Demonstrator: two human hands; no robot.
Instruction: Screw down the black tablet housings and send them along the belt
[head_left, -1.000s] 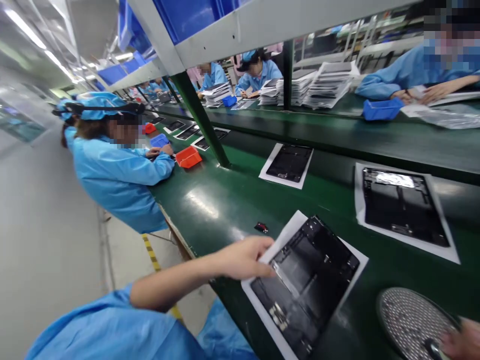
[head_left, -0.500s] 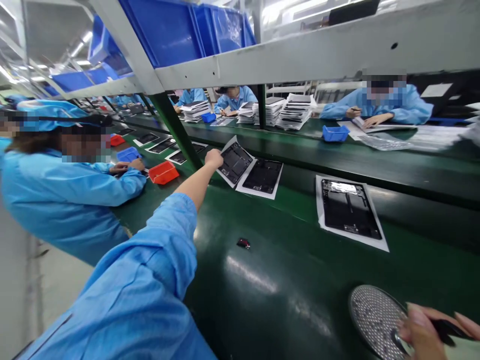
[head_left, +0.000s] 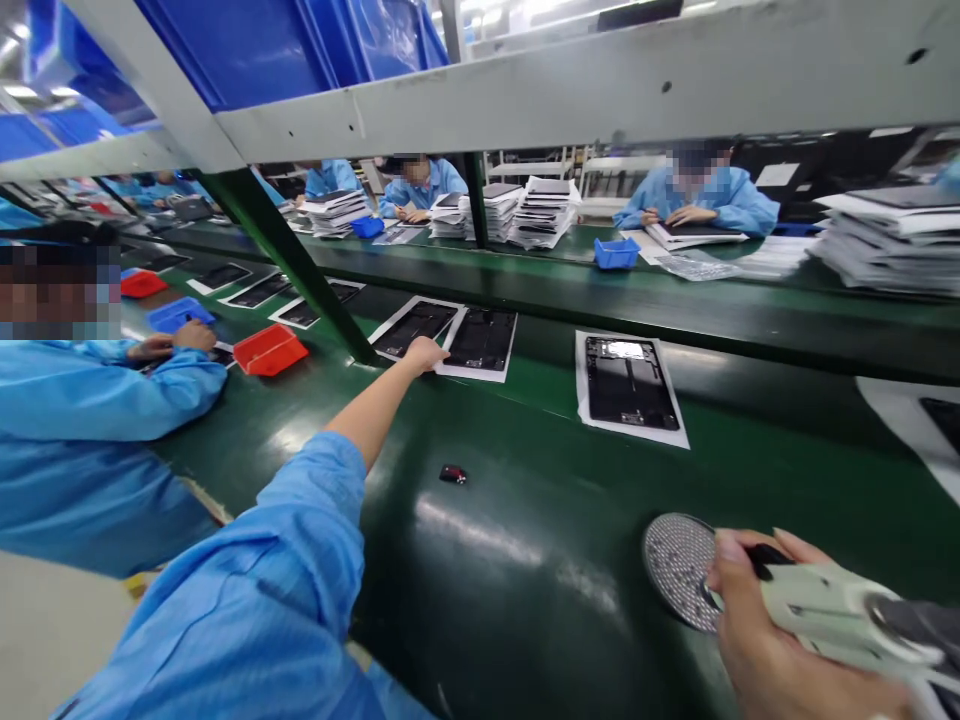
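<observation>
**A:** Where are the person's hands?

**B:** The left hand (head_left: 424,354) reaches far forward across the green conveyor belt (head_left: 525,520), arm outstretched in a blue sleeve. Its fingers rest on the near edge of a dark tablet panel (head_left: 416,325) lying flat on a white sheet. Whether the fingers pinch that sheet or only press on it cannot be told.

**A:** Which way does that panel lie?

**B:** Its long axis runs away from the viewer and slants to the right, one short end under the hand. A second panel (head_left: 483,339) lies just beside it on the right, their sheets touching. A third panel (head_left: 631,383) lies apart, further right.

**A:** And the right hand?

**B:** The right hand (head_left: 757,620), at the bottom right, is closed around a pale power tool (head_left: 832,615), beside a round perforated metal disc (head_left: 675,565) on the belt.

**A:** Anything else nearby?

**B:** A small dark part (head_left: 452,474) lies alone on the belt. A co-worker in blue sits at left beside a red tray (head_left: 268,350).
</observation>
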